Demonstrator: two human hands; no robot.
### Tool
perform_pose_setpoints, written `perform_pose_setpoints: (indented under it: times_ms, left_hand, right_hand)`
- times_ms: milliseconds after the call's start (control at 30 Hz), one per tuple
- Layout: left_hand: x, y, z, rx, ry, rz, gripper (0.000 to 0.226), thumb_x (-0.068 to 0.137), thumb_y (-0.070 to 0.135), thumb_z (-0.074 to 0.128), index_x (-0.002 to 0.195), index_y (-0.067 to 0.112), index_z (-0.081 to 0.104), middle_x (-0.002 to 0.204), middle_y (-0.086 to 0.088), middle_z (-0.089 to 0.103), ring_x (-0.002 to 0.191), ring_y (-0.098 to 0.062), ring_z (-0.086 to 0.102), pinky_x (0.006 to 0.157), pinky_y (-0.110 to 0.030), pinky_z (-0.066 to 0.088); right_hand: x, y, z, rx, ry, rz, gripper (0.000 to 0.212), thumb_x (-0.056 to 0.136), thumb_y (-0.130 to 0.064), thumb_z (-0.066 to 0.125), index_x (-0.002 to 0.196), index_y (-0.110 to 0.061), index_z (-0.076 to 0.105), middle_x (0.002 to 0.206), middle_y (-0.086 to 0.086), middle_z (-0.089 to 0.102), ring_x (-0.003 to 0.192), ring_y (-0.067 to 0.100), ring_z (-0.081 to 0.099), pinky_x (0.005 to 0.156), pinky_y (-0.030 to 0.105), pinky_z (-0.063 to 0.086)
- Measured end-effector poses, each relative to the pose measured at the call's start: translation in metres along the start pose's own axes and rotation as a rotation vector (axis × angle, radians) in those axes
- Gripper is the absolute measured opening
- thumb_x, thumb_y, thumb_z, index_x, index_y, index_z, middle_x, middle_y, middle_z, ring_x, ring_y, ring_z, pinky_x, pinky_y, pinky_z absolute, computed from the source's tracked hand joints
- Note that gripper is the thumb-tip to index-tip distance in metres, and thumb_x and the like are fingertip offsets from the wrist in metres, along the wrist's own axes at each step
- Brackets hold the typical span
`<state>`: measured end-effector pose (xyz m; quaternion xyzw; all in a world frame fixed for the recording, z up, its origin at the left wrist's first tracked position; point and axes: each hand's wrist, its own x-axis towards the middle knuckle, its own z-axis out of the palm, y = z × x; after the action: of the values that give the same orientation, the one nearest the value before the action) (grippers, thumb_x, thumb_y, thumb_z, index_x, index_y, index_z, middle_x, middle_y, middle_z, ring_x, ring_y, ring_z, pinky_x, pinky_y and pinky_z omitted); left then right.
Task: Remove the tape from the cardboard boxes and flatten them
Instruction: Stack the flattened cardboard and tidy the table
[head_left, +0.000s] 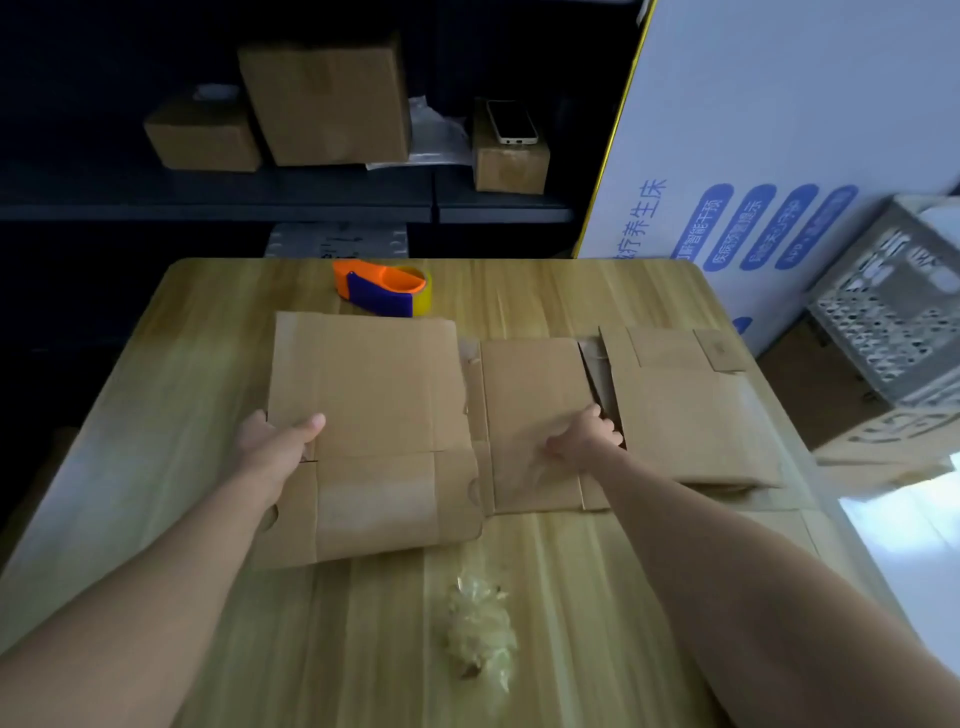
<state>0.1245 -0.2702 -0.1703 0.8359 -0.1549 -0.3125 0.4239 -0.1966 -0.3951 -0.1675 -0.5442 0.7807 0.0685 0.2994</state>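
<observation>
Already flattened, the large box (374, 410) and the middle box (530, 405) lie side by side on the desk (571, 597). The left hand (275, 441) grips the large box's left edge, thumb on top. The right hand (587, 439) curls, seemingly pinching the middle box's right edge.

The table (571, 597) is pale wood, smooth and faintly shiny. The flattened boxes (374, 395) are matt brown cardboard. The near tape wad (480, 629) is clear, crinkled, glossy film; the far dispenser (382, 288) is smooth orange-and-blue plastic.
</observation>
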Motion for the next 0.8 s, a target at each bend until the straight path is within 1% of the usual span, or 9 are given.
perform_pose_setpoints:
  times_ms: [133,233,300,367,467,533,633,700,800]
  left_hand:
    - [-0.003,-0.005,-0.006,0.002,0.006,-0.042,0.047,0.072,0.029,0.081,0.107,0.008,0.057,0.105,-0.012,0.065,0.092,-0.032,0.062,0.082,-0.045,0.051]
    - [-0.005,-0.004,-0.009,0.003,0.016,-0.028,0.047,0.073,0.028,0.080,0.108,0.008,0.056,0.112,-0.014,0.064,0.098,-0.033,0.061,0.084,-0.043,0.050]
    - [-0.006,-0.004,-0.009,-0.012,0.003,-0.018,0.045,0.074,0.026,0.080,0.108,0.009,0.057,0.112,-0.014,0.064,0.094,-0.031,0.061,0.081,-0.040,0.049]
    - [-0.006,-0.003,-0.012,-0.019,-0.011,0.000,0.040,0.075,0.025,0.079,0.104,0.011,0.056,0.110,-0.013,0.064,0.088,-0.028,0.059,0.077,-0.037,0.047]
    - [-0.001,0.001,-0.016,-0.007,-0.016,0.019,0.043,0.075,0.026,0.079,0.108,0.009,0.056,0.111,-0.014,0.063,0.092,-0.029,0.060,0.080,-0.039,0.048]
    - [0.002,0.004,-0.019,-0.016,-0.018,0.021,0.045,0.075,0.026,0.079,0.110,0.008,0.056,0.112,-0.014,0.063,0.094,-0.031,0.060,0.080,-0.039,0.048]
    - [0.005,0.008,-0.024,-0.037,-0.029,0.010,0.047,0.076,0.028,0.078,0.112,0.007,0.056,0.112,-0.013,0.063,0.095,-0.032,0.060,0.080,-0.040,0.048]
    - [0.006,0.010,-0.026,-0.048,-0.032,0.016,0.048,0.077,0.028,0.078,0.114,0.006,0.057,0.113,-0.012,0.064,0.099,-0.033,0.060,0.083,-0.040,0.048]
    - [0.006,0.012,-0.030,-0.060,-0.020,0.026,0.049,0.078,0.027,0.077,0.117,0.006,0.057,0.115,-0.012,0.063,0.101,-0.032,0.060,0.085,-0.039,0.047]
  right_hand:
    - [-0.001,-0.004,0.010,0.008,0.064,0.056,0.106,0.069,-0.046,0.078,0.146,-0.010,0.014,0.141,0.017,0.032,0.129,0.032,0.032,0.103,0.044,0.031]
    - [-0.005,-0.010,0.014,0.017,0.095,0.122,0.113,0.066,-0.046,0.081,0.148,-0.009,0.011,0.140,0.017,0.032,0.127,0.031,0.035,0.103,0.040,0.030]
    - [-0.007,-0.013,0.015,0.034,0.090,0.167,0.111,0.066,-0.045,0.081,0.146,-0.006,0.016,0.138,0.017,0.033,0.125,0.030,0.037,0.102,0.038,0.032]
    - [-0.008,-0.015,0.016,0.055,0.040,0.187,0.105,0.066,-0.045,0.081,0.143,-0.004,0.023,0.136,0.017,0.037,0.123,0.030,0.039,0.100,0.037,0.034]
    - [-0.007,-0.016,0.017,0.082,-0.035,0.180,0.096,0.067,-0.044,0.080,0.139,-0.003,0.033,0.133,0.015,0.044,0.121,0.030,0.046,0.102,0.038,0.041]
    - [-0.008,-0.017,0.019,0.137,-0.022,0.171,0.082,0.071,-0.036,0.078,0.135,-0.003,0.038,0.132,0.015,0.047,0.120,0.030,0.049,0.102,0.040,0.042]
    - [-0.013,-0.020,0.023,0.140,0.041,0.192,0.057,0.083,-0.029,0.063,0.133,-0.008,0.044,0.133,0.012,0.047,0.122,0.028,0.045,0.102,0.038,0.039]
    - [-0.016,-0.027,0.022,0.133,0.029,0.244,0.066,0.082,-0.037,0.065,0.137,-0.008,0.039,0.134,0.012,0.041,0.123,0.026,0.039,0.101,0.037,0.037]
    - [-0.020,-0.035,0.025,0.131,-0.012,0.289,0.102,0.069,-0.050,0.077,0.143,-0.003,0.024,0.137,0.016,0.031,0.125,0.028,0.032,0.100,0.039,0.035]
